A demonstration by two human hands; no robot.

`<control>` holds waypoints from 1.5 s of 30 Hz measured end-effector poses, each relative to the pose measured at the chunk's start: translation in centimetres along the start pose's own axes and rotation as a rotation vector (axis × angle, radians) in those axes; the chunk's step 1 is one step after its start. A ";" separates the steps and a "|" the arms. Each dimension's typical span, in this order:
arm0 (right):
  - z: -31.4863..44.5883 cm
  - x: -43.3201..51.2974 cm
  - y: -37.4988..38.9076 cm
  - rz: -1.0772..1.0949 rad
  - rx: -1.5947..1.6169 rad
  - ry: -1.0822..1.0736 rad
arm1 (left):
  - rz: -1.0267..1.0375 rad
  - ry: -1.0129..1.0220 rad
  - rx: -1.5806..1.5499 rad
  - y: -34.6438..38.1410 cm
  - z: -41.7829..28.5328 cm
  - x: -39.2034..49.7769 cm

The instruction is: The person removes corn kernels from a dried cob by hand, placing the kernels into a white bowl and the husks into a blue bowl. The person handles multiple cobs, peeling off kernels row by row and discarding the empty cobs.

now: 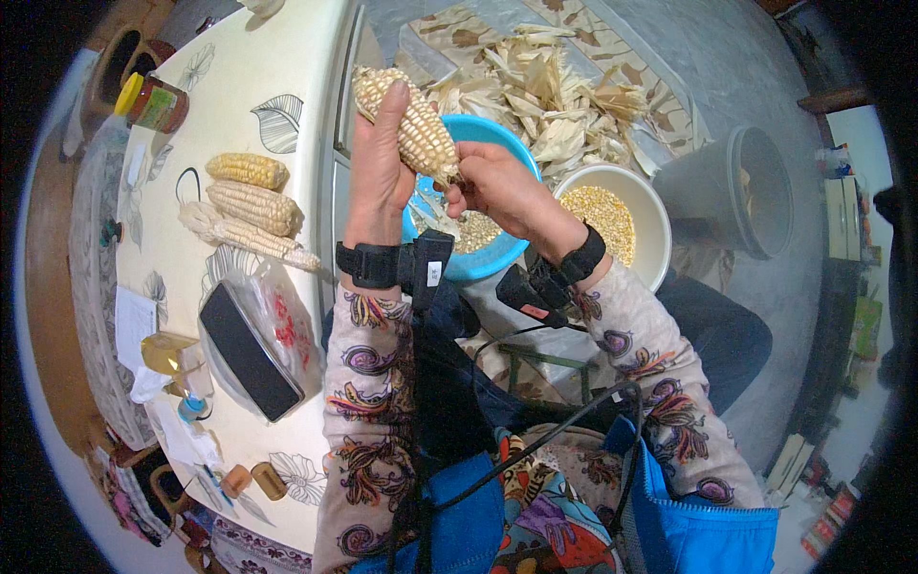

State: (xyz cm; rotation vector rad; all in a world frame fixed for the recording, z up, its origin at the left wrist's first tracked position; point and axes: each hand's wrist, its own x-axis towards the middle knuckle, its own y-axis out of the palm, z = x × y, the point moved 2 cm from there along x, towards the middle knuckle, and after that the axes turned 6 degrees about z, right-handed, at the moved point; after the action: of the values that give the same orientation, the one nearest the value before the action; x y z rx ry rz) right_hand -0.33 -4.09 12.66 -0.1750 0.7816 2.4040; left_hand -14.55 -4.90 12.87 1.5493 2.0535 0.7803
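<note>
My left hand (380,172) is wrapped around an ear of dried corn (412,125) with pale kernels, its thumb lying along the upper side. At the ear's lower end, the fingers of my right hand (498,183) are closed on the tip; their exact hold is partly hidden. Both hands are over a blue plastic basin (495,267) that contains loose kernels (477,231) and bits of husk. Right of the basin, a white bucket (663,233) holds yellow and pale corn kernels (602,219).
Dry corn husks (545,107) are heaped on the floor beyond the basin. A translucent bucket (696,186) stands at right. On the table (287,57) at left are three corn ears (254,206), a dark flat device (251,351), a plastic bag (290,316) and a yellow-lidded jar (154,104).
</note>
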 end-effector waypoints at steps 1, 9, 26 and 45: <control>0.0 -0.2 0.1 0.005 0.019 -0.012 | -0.013 -0.026 -0.044 -0.1 -0.1 0.1; 1.4 -1.2 0.4 0.099 0.162 -0.052 | -0.023 -0.085 -0.145 -0.1 -0.4 -0.1; 0.4 -1.0 0.5 -0.384 -0.604 -0.283 | -0.230 0.132 -0.007 -1.7 0.0 0.6; 3.8 0.2 -1.8 -0.300 -0.957 -0.667 | -0.186 0.138 0.248 -0.4 -0.4 -0.1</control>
State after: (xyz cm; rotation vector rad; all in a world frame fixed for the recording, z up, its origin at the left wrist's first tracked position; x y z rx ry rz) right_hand 0.77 -0.65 14.85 0.1333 -0.6666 2.1312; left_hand -15.02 -5.17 12.88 1.4341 2.4332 0.5954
